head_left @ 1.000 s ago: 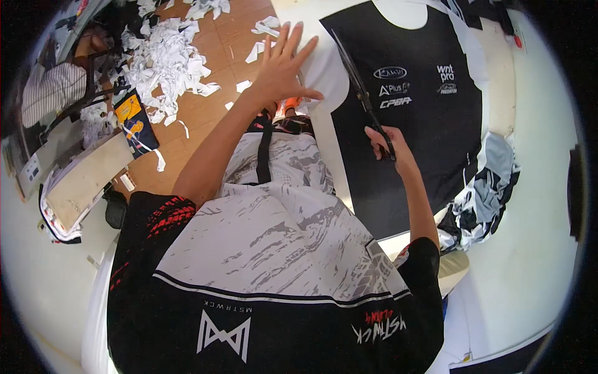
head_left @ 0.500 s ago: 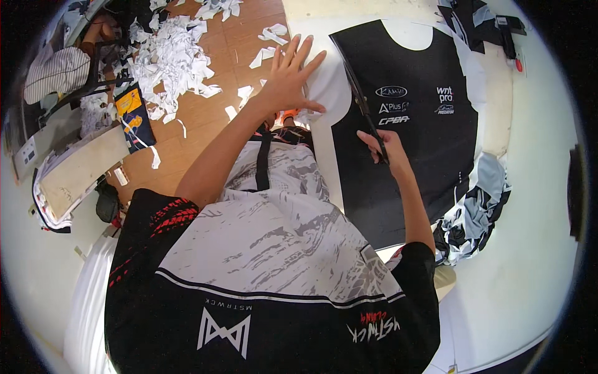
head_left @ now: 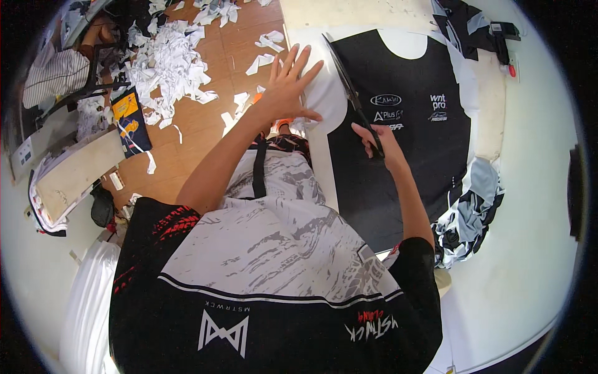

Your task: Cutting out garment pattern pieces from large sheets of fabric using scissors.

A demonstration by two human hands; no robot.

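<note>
Right grip [head_left: 385,144] clamped on scissors [head_left: 350,90] (black panel [head_left: 430,146] beneath); left grip [head_left: 288,90] splayed, left of panel.

Garment-cutting workshop, by the look of it. Black shirt panel [head_left: 398,181] and long scissors [head_left: 351,93] on pale table [head_left: 355,14]; white offcuts [head_left: 168,68] heaped across brown floor [head_left: 215,47]; rumpled cloth [head_left: 474,209] alongside.

— What colour is the cloth panel [head_left: 398,187]?
— Black, with white printing
— And the scissors [head_left: 354,98]?
— Dark, nearly black
— The shirt [head_left: 268,249]?
— Grey streaks over white, then solid black; red marks on its left sleeve [head_left: 174,223]
— Scraps [head_left: 168,68] and floor [head_left: 227,56]?
— White scraps, orange-brown floor
— That cloth bundle [head_left: 468,218]?
— Grey, black and white mixed
</note>
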